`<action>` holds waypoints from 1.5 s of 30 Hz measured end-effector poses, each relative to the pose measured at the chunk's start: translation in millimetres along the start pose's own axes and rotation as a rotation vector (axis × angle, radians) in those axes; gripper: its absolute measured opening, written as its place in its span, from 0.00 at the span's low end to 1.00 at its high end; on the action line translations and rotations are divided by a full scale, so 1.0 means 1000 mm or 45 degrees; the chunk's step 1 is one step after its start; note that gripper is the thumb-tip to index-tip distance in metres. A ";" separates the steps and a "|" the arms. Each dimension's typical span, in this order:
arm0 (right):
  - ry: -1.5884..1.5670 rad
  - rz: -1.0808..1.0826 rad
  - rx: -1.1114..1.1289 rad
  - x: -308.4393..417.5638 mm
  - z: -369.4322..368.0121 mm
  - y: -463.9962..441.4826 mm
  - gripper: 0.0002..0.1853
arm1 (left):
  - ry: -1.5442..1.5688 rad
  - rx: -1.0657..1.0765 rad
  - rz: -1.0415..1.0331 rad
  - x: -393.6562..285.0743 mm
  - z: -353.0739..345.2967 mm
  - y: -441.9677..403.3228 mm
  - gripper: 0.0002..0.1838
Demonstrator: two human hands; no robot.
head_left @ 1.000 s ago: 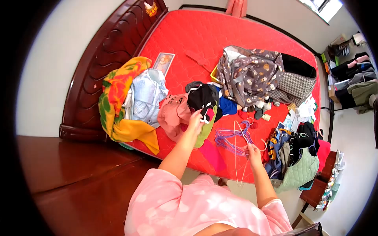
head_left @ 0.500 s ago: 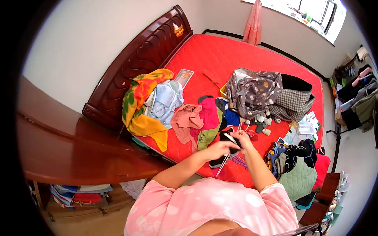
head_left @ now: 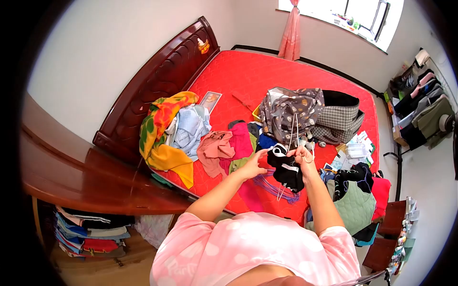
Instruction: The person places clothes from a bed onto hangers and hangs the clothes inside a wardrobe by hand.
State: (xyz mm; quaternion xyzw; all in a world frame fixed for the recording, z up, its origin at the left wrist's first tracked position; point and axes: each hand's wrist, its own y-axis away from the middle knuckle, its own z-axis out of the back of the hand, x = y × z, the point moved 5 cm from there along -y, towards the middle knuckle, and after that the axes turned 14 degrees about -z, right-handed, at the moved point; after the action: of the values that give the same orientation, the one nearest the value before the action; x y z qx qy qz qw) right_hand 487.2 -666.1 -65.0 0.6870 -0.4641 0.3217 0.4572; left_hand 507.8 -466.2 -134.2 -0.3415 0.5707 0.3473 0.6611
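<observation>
A black garment with white parts (head_left: 287, 170) hangs in front of me above the bed's near edge. My right hand (head_left: 302, 156) is closed on a pale hanger (head_left: 295, 127) at the garment's upper right. At the garment's upper left is my left hand (head_left: 254, 165), its thumb and fingers apart; whether the fingertips touch the cloth is hard to tell. Purple hangers (head_left: 268, 185) lie on the red mattress behind and below the garment. Left of them are a salmon garment (head_left: 214, 151), a magenta one (head_left: 239, 142) and a green one (head_left: 236, 164).
A yellow patterned blanket (head_left: 167, 160) and light blue clothes (head_left: 189, 127) lie by the headboard (head_left: 157, 81). A grey patterned cloth (head_left: 286, 112) and a houndstooth bag (head_left: 336, 123) are farther back. At right are a pale green quilted garment (head_left: 355, 206) and a clothes rack (head_left: 400, 164).
The black garment has come off the pile and now hangs at the hanger in my right hand. My left hand has moved to its left side and opened. The camera view has shifted.
</observation>
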 end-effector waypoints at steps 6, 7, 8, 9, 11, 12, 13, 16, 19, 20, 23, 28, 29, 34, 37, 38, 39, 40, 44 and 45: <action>-0.142 0.143 0.126 0.049 0.001 0.025 0.11 | -0.395 0.049 -0.575 -0.053 -0.033 -0.021 0.39; -0.135 0.151 0.121 0.053 0.003 0.028 0.11 | -0.352 0.103 -0.616 -0.051 -0.037 -0.026 0.35; -0.108 0.179 0.102 0.052 0.009 0.027 0.10 | -0.311 0.153 -0.657 -0.047 -0.040 -0.032 0.31; -0.057 0.206 0.034 0.052 0.015 0.028 0.10 | -0.271 0.201 -0.697 -0.051 -0.044 -0.035 0.27; 0.042 0.262 -0.095 0.054 0.023 0.032 0.09 | 0.082 0.061 -0.488 -0.047 -0.043 -0.038 0.18; 0.100 0.300 -0.137 0.055 0.025 0.039 0.06 | 0.213 0.030 -0.464 -0.048 -0.039 -0.040 0.17; 0.232 0.354 -0.234 0.054 0.034 0.040 0.05 | 0.343 -0.001 -0.434 -0.047 -0.035 -0.042 0.16; 0.640 0.517 -0.493 0.047 0.063 0.045 0.05 | 0.428 -0.025 -0.439 -0.064 -0.025 -0.043 0.12; 0.316 0.235 -0.368 0.040 0.060 0.059 0.08 | 0.044 -0.020 -0.480 -0.087 -0.020 -0.038 0.13; 0.356 0.140 -0.327 0.039 0.055 0.063 0.17 | -0.129 -0.012 -0.498 -0.095 -0.020 -0.036 0.14; 0.560 0.230 -0.201 0.059 0.011 0.080 0.25 | -0.200 0.243 -0.502 -0.119 -0.031 -0.036 0.14; 0.673 0.271 -0.064 0.051 -0.016 0.065 0.28 | -0.426 0.289 -0.740 -0.128 -0.039 -0.033 0.14; 0.735 0.198 -0.066 0.043 -0.013 0.058 0.22 | -0.411 0.283 -0.663 -0.128 -0.036 -0.032 0.15; 0.833 0.298 -0.269 0.063 -0.030 0.067 0.10 | -0.422 0.254 -0.508 -0.116 -0.021 -0.028 0.20; 0.764 0.313 -0.369 0.068 -0.024 0.068 0.10 | -0.618 0.275 -0.574 -0.090 -0.012 -0.023 0.20; 0.708 0.329 -0.357 0.068 -0.019 0.064 0.10 | -0.726 0.259 -0.630 -0.074 -0.008 -0.022 0.19; 0.712 0.350 -0.364 0.074 -0.020 0.068 0.10 | -0.835 0.240 -0.685 -0.073 -0.005 -0.020 0.18; 0.710 0.378 -0.393 0.076 -0.018 0.069 0.10 | -0.888 0.212 -0.672 -0.069 0.000 -0.018 0.18; 0.621 0.308 -0.510 0.084 -0.002 0.074 0.10 | -0.803 0.027 -0.533 -0.065 0.023 -0.019 0.15; 0.586 0.299 -0.529 0.086 0.001 0.077 0.10 | -0.639 -0.035 -0.432 -0.068 0.030 -0.020 0.14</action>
State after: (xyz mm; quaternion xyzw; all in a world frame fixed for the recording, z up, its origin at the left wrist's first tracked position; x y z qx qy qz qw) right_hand 446.9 -707.8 34.2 0.4303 -0.4803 0.4174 0.6403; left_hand 533.0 -456.6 -62.5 -0.3443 0.3197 0.3131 0.8254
